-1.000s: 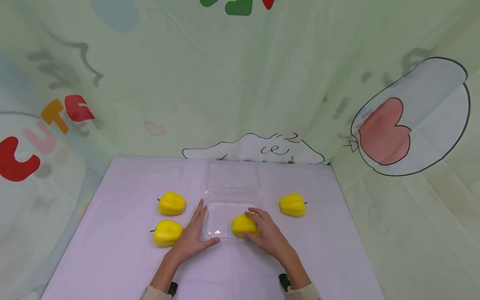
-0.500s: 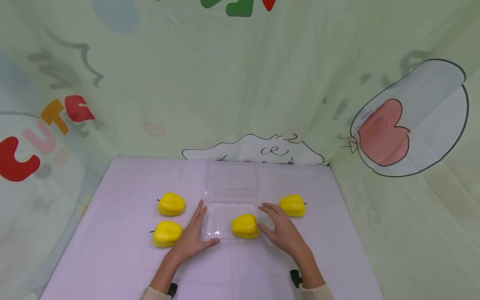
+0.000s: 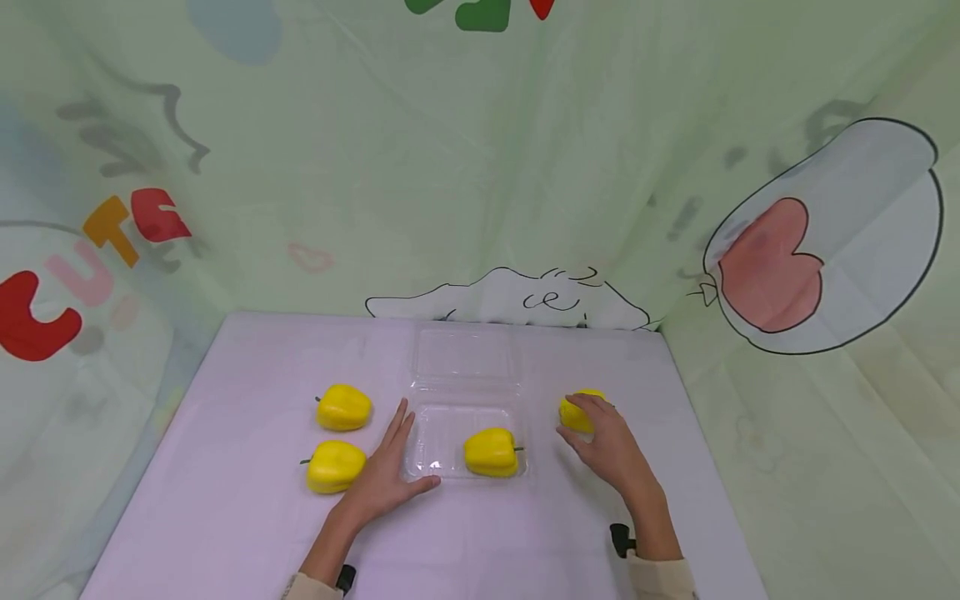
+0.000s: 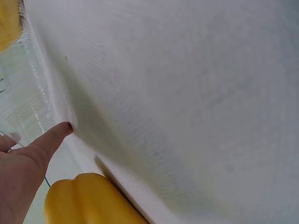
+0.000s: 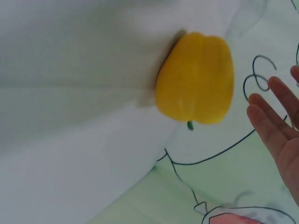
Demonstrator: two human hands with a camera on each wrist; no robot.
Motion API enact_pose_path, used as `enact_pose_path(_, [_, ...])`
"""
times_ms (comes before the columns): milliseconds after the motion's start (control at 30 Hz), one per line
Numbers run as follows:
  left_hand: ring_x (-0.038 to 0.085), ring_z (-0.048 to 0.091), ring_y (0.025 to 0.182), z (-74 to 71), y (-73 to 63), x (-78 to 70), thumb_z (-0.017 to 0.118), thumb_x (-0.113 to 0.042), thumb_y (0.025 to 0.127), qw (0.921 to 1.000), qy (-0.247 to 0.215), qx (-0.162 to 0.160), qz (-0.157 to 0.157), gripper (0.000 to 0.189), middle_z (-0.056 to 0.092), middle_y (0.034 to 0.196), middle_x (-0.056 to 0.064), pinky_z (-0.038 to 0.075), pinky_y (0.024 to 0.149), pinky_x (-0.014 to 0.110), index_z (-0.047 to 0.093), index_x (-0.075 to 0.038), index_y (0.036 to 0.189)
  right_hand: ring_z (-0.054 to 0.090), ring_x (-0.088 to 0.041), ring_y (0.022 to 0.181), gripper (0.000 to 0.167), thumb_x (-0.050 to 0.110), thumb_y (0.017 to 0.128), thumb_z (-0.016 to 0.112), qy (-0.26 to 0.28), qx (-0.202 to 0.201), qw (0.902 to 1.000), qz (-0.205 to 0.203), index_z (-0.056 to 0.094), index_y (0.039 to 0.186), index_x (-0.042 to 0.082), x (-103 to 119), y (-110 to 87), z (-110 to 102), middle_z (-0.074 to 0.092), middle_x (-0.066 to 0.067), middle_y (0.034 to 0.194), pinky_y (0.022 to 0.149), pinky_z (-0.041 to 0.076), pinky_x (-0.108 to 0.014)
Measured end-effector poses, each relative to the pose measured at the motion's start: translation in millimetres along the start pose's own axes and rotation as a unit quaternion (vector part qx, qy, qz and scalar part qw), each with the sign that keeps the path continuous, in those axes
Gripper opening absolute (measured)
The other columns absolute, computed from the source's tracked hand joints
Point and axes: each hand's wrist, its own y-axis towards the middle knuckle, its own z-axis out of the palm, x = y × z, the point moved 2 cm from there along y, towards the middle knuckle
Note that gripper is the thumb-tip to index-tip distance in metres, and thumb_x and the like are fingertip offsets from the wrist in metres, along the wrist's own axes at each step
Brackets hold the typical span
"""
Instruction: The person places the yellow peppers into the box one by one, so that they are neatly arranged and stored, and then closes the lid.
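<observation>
While the left hand (image 3: 382,479) lies at the left edge of the clear container (image 3: 437,429), its grip apart, the right hand (image 3: 611,448) hovers beside the right pepper (image 5: 194,79), grip also apart, partly hiding it from the head view. The boxed pepper (image 3: 489,452) lies in the container's near half, with the lid (image 3: 463,354) spread behind. The far-left pepper (image 3: 343,407) and near-left pepper (image 3: 333,467) lie on the surface (image 3: 240,517), the left hand standing between the nearer one and the container.
</observation>
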Motion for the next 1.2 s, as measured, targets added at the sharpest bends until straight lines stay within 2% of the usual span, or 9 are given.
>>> enact_pose_path(367, [0.037, 0.030, 0.163, 0.9, 1.5, 2.6, 0.087, -0.049, 0.083, 1.0000, -0.001, 0.000, -0.001, 0.114, -0.002, 0.182, -0.007, 0.041, 0.124, 0.061, 0.024, -0.012, 0.170, 0.054, -0.051, 0.137, 0.056, 0.020, 0.096, 0.079, 0.010, -0.025, 0.9996, 0.012, 0.059, 0.143, -0.002, -43.3, 7.4, -13.9, 0.057, -0.029, 0.148, 0.116, 0.045, -0.068])
enact_pose_path(600, [0.037, 0.027, 0.164, 2.1, 1.6, 5.7, 0.087, -0.052, 0.083, 1.0000, -0.001, 0.004, -0.004, 0.115, -0.005, 0.181, -0.010, 0.040, 0.125, 0.062, 0.021, -0.013, 0.170, 0.045, -0.053, 0.145, 0.064, 0.025, 0.099, 0.075, 0.013, 0.000, 0.9984, 0.055, 0.051, 0.151, -0.003, -63.8, 9.0, -14.5, 0.048, -0.031, 0.157, 0.120, 0.040, -0.070])
enact_pose_path(900, [0.035, 0.027, 0.164, 2.3, 1.4, 6.1, 0.086, -0.053, 0.084, 1.0000, 0.004, 0.008, -0.004, 0.115, -0.005, 0.181, -0.010, 0.040, 0.125, 0.060, 0.021, -0.014, 0.171, 0.041, -0.054, 0.148, 0.069, 0.025, 0.099, 0.075, 0.022, 0.015, 0.9972, 0.070, 0.046, 0.155, -0.003, -75.9, 11.3, -10.0, 0.044, -0.033, 0.160, 0.122, 0.037, -0.070])
enact_pose_path(1200, [0.035, 0.026, 0.165, 0.9, 1.5, 4.8, 0.086, -0.053, 0.084, 1.0000, 0.001, 0.008, -0.004, 0.115, -0.005, 0.181, -0.010, 0.039, 0.125, 0.061, 0.021, -0.014, 0.171, 0.047, -0.053, 0.143, 0.076, 0.029, 0.100, 0.074, 0.057, 0.019, 0.9939, 0.093, 0.039, 0.160, -0.002, -84.0, 11.4, -4.9, 0.041, -0.033, 0.162, 0.111, 0.051, -0.065])
